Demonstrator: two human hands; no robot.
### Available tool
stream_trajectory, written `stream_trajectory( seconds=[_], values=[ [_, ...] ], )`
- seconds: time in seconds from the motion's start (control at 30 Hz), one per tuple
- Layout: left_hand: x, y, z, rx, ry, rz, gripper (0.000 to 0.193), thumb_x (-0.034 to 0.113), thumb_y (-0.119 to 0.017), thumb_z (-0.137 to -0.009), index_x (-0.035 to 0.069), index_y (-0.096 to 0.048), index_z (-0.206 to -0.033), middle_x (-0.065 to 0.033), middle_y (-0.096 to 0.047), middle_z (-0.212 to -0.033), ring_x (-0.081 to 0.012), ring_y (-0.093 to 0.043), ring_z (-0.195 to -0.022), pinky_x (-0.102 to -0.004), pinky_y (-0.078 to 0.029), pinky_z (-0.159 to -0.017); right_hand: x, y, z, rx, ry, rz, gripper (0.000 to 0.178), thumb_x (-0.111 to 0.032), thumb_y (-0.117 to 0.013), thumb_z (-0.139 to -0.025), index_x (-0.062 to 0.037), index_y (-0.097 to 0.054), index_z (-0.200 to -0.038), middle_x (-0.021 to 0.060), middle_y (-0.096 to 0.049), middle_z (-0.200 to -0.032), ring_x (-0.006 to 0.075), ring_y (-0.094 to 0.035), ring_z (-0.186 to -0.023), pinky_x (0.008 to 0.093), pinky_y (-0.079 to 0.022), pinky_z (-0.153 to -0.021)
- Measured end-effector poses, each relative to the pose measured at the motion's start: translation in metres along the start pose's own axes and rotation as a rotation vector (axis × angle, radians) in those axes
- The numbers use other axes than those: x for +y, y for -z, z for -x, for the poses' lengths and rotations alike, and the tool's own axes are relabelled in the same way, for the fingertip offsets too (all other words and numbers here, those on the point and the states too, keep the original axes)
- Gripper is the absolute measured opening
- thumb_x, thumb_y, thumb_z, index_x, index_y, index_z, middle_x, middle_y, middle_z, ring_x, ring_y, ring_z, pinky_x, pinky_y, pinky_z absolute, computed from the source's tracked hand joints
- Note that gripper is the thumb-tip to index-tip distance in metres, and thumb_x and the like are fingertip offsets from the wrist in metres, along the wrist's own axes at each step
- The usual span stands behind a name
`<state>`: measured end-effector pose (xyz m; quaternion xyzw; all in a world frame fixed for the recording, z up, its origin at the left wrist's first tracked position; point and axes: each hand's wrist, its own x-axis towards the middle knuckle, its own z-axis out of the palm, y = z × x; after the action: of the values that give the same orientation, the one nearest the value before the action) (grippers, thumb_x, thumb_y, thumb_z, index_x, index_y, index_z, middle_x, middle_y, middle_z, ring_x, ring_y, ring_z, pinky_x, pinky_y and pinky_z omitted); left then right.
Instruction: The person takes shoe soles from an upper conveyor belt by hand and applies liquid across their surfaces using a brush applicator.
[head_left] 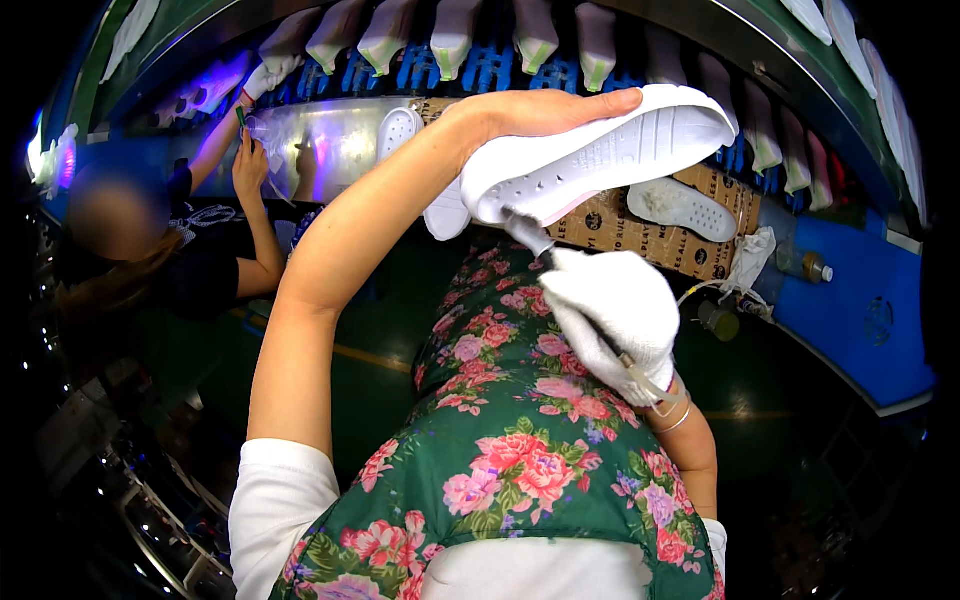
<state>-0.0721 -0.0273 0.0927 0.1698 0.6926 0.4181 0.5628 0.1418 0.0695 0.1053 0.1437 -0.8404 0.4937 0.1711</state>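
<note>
Closed around a brush (531, 234), the gloved right hand (618, 310) has its tip at the edge of a white shoe sole (610, 150), which the bare left hand (540, 113) grips above the bench, thumb along the rim. Brushing looks under way — how much is covered can't be told. Beyond, another sole (684, 208) lies on cardboard (695, 256), and farther off shoe uppers (456, 36) stand in a row — seemingly without soles yet.

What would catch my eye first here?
Probably the white shoe sole at upper middle, held in the person's bare left grip, with a brush-like tool in the gloved right grip at its left end. Below, a green apron with pink flowers fills the lower middle. Pale shoe-shaped pieces line the top.
</note>
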Motion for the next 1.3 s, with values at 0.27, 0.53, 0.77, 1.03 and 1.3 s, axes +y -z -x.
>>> stream_trajectory(
  seconds=[0.27, 0.53, 0.77, 1.03, 1.3],
  values=[
    [-0.048, -0.001, -0.014, -0.13, -0.225, 0.77, 0.08, 0.074, -0.037, -0.097, 0.011, -0.052, -0.145, -0.0204, -0.067, -0.122, -0.032, -0.072, -0.089, -0.0496, -0.061, -0.079, 0.016, 0.013, 0.003, 0.581, -0.548, -0.46, 0.021, 0.008, -0.069, -0.083, 0.0074, -0.073, -0.104, 0.0173, -0.073, -0.108, 0.023, -0.068, -0.103, 0.0327, -0.052, -0.094],
    [-0.083, -0.052, -0.008, -0.203, -0.292, 1.174, 0.053, 0.038, -0.028, -0.109, -0.001, -0.051, -0.137, -0.0222, -0.067, -0.117, -0.0368, -0.07, -0.102, -0.0474, -0.058, -0.091, 0.036, 0.04, -0.023, 0.375, -0.351, -0.062, 0.02, 0.004, -0.077, -0.081, 0.0039, -0.073, -0.101, 0.0129, -0.074, -0.101, 0.021, -0.07, -0.094, 0.0329, -0.054, -0.087],
    [-0.116, -0.05, 0.007, -0.028, -0.217, 0.788, 0.049, 0.033, -0.048, -0.107, 0.01, -0.043, -0.15, -0.0164, -0.061, -0.134, -0.0297, -0.066, -0.113, -0.0473, -0.059, -0.092, 0.023, 0.043, -0.028, 0.159, -0.255, 0.028, 0.017, 0.003, -0.077, -0.077, -0.0005, -0.075, -0.093, 0.0139, -0.075, -0.093, 0.0236, -0.071, -0.085, 0.0322, -0.055, -0.078],
    [-0.108, -0.083, 0.031, -0.332, -0.593, 1.555, 0.077, 0.056, -0.046, -0.096, 0.008, -0.032, -0.156, -0.0262, -0.046, -0.148, -0.0439, -0.053, -0.13, -0.0598, -0.047, -0.106, 0.002, 0.021, -0.005, 0.259, -0.161, 0.07, 0.02, 0.003, -0.079, -0.075, -0.0038, -0.075, -0.093, 0.0142, -0.076, -0.095, 0.0262, -0.071, -0.082, 0.0343, -0.055, -0.076],
    [-0.091, -0.103, 0.024, -0.177, -0.679, 1.561, 0.115, 0.087, -0.058, -0.074, 0.01, -0.031, -0.156, -0.0305, -0.055, -0.136, -0.0431, -0.06, -0.122, -0.0594, -0.05, -0.103, -0.004, 0.025, -0.017, 0.33, -0.019, 0.058, 0.024, 0.002, -0.081, -0.074, -0.0039, -0.077, -0.096, 0.0107, -0.075, -0.088, 0.0261, -0.071, -0.077, 0.034, -0.055, -0.071]
  ],
)
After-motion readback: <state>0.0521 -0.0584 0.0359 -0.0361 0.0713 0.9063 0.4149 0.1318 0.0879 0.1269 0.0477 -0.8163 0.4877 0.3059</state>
